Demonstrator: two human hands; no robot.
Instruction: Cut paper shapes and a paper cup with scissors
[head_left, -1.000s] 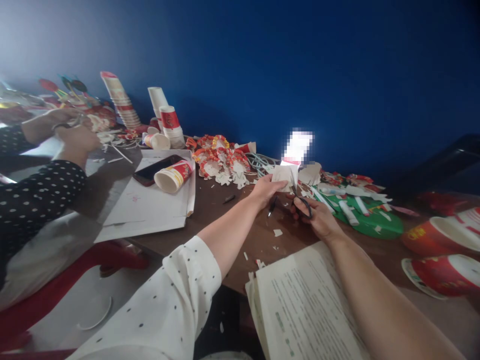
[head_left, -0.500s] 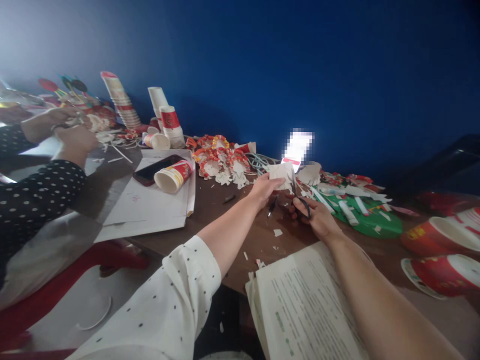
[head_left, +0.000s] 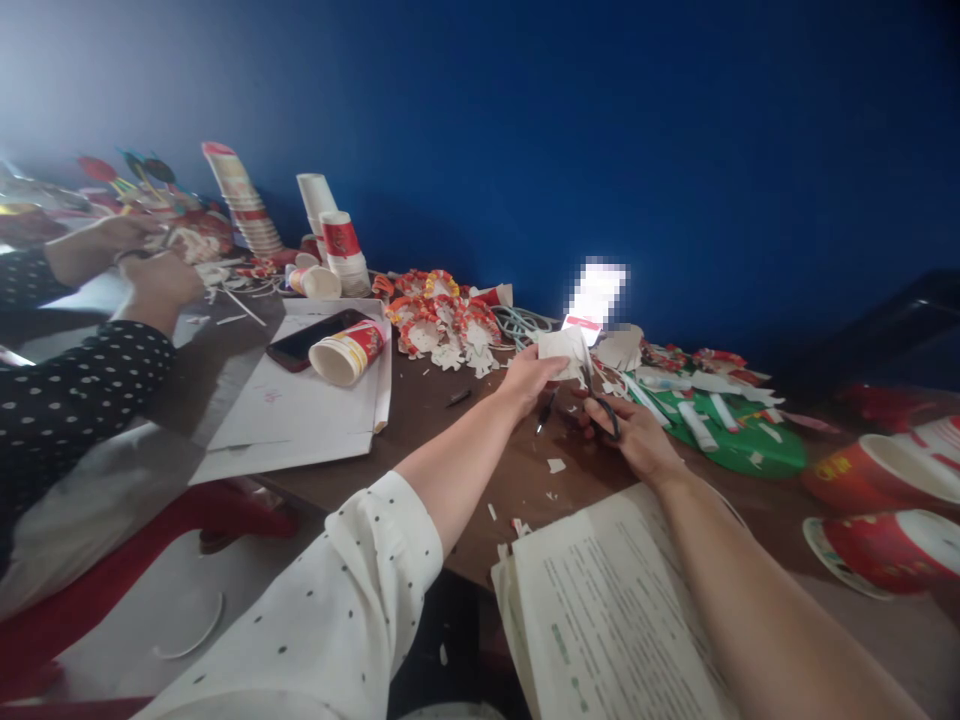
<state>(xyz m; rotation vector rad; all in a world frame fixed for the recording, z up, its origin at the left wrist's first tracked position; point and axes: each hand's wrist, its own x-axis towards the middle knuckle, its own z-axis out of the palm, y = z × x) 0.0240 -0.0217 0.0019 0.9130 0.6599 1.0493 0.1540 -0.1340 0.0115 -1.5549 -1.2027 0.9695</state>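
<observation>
My left hand [head_left: 529,378] pinches a small white paper piece [head_left: 564,347] above the brown table [head_left: 442,430]. My right hand [head_left: 634,432] grips black-handled scissors [head_left: 604,410], whose blades reach up into the paper's right edge. Both hands meet over the table's middle, just left of a green plate [head_left: 750,450] strewn with white paper strips. Small paper scraps [head_left: 555,465] lie on the table below my hands.
A printed paper stack [head_left: 615,610] lies under my right forearm. A tipped red-and-white cup [head_left: 346,352], a phone [head_left: 309,338] and white sheets [head_left: 292,405] lie left. Cut-out decorations [head_left: 442,320], cup stacks [head_left: 334,240] and red bowls [head_left: 885,500] ring the table. Another person's hands [head_left: 154,275] work at far left.
My hands have shifted only slightly, the scissors edging along the paper. The other person's hands at far left moved a little.
</observation>
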